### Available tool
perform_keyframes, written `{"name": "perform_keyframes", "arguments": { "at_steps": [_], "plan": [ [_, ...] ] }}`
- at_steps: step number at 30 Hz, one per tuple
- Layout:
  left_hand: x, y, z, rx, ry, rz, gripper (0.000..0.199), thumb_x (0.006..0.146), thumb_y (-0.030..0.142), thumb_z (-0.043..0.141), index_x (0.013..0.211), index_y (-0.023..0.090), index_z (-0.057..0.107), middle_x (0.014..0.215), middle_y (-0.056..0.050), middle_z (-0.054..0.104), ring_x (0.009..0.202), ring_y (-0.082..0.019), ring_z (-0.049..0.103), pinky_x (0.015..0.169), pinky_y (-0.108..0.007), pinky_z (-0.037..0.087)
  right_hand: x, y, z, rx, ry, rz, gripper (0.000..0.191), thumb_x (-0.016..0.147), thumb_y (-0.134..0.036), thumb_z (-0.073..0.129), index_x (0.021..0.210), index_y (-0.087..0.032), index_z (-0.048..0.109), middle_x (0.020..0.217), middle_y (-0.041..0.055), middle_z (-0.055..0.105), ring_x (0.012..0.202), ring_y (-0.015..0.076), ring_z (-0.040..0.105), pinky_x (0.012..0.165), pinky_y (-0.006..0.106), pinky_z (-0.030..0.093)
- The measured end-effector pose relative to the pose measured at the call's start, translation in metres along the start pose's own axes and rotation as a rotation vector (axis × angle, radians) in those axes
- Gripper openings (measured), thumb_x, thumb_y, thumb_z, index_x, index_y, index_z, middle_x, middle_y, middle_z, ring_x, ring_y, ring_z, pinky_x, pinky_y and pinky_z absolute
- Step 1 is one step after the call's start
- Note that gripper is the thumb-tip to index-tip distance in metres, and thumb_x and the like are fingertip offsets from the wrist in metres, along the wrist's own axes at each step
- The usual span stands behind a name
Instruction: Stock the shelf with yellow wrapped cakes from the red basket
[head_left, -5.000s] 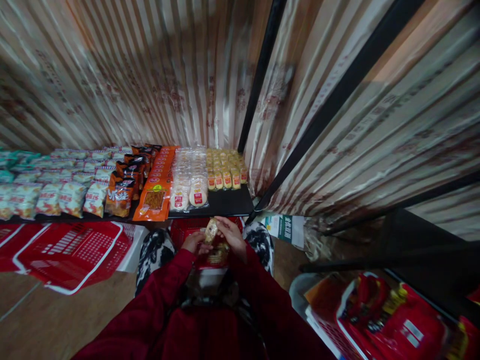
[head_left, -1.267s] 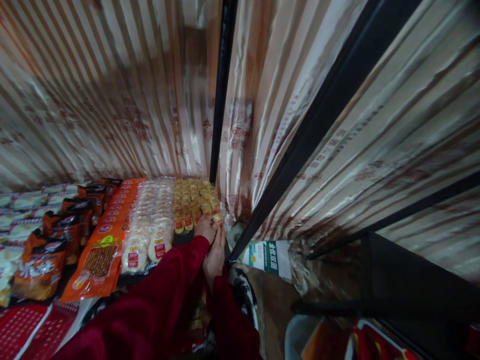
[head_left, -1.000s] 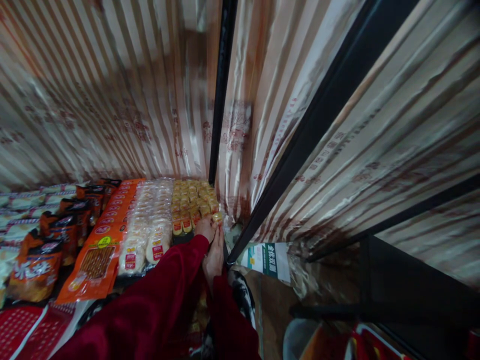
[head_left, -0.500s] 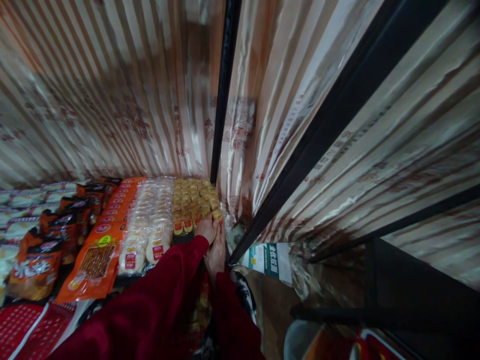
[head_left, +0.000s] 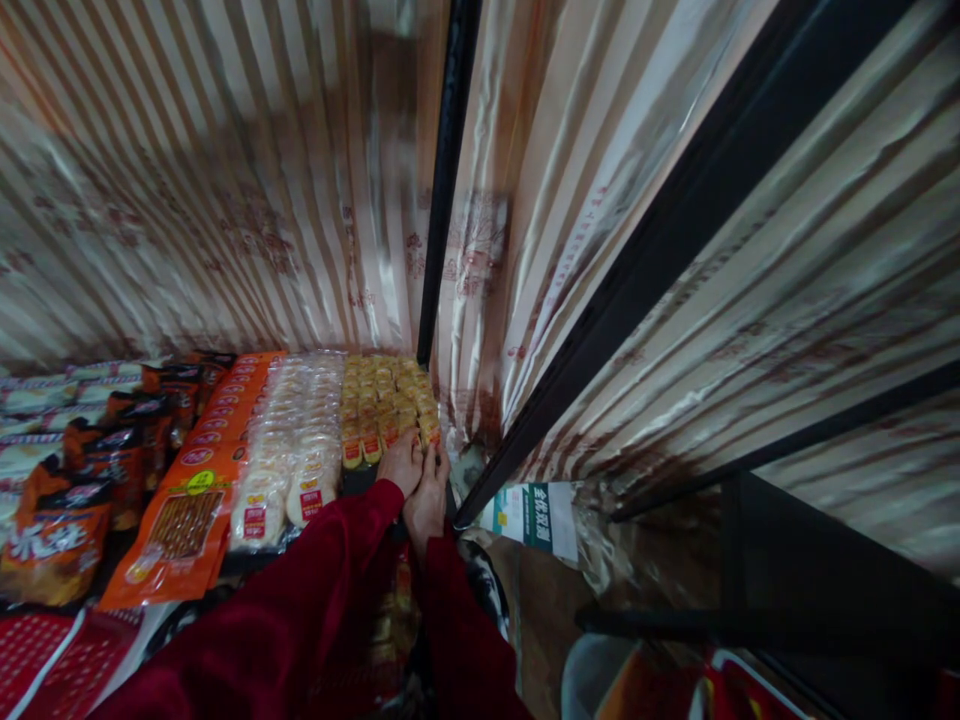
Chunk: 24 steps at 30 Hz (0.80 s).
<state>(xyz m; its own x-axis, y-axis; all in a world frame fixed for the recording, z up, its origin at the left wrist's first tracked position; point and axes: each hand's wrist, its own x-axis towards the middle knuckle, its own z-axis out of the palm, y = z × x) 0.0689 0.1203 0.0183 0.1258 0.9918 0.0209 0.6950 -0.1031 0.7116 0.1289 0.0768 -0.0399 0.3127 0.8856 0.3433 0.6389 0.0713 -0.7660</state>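
Observation:
Both of my hands are at the front right corner of a block of small yellow-wrapped snack packs (head_left: 375, 395) standing in tight rows. My left hand (head_left: 402, 464) has its fingers bent over the front packs. Just to its right, my right hand (head_left: 427, 500) reaches up with its fingertips closed on a pack at the row's right end. The hands are close together, and the exact grip is partly hidden by the fingers. Left of the yellow packs stand rows of clear-wrapped round white crackers (head_left: 309, 490).
Orange snack bags (head_left: 184, 525), dark-and-orange bags (head_left: 56, 545) and white packs (head_left: 34, 395) fill the shelf's left side. A black post (head_left: 450, 180) and a slanted black bar (head_left: 637, 270) stand before plastic-covered corrugated walls. A green-and-white package (head_left: 536, 518) lies low to the right.
My left hand has shifted slightly left and toward me, opening a small gap from my right hand. The right hand stays at the end of the row. The view has moved slightly.

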Motion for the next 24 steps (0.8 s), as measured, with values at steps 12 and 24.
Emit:
{"name": "perform_keyframes", "arguments": {
  "at_steps": [12,24],
  "plan": [
    [-0.003,-0.005,-0.006,0.093,-0.03,0.015,0.035,0.082,0.007,0.041,0.112,0.012,0.06,0.116,-0.011,0.063,0.109,-0.018,0.057,0.097,-0.03,0.042,0.003,-0.009,0.004,-0.126,0.0,0.099,0.062,0.08,-0.014,0.042,0.141,-0.021,0.033,0.121,0.016,0.04,0.098,0.0238,0.058,0.081,0.036,0.049],
    [-0.017,0.005,-0.001,0.158,0.105,-0.081,0.034,0.08,0.009,0.042,0.109,0.015,0.056,0.114,-0.011,0.054,0.103,-0.019,0.056,0.092,-0.029,0.044,0.002,0.005,0.01,-0.046,0.052,0.06,0.047,0.085,-0.02,0.039,0.132,-0.024,0.046,0.121,0.0128,0.045,0.101,0.0218,0.056,0.085,0.035,0.047]
  ]
}}
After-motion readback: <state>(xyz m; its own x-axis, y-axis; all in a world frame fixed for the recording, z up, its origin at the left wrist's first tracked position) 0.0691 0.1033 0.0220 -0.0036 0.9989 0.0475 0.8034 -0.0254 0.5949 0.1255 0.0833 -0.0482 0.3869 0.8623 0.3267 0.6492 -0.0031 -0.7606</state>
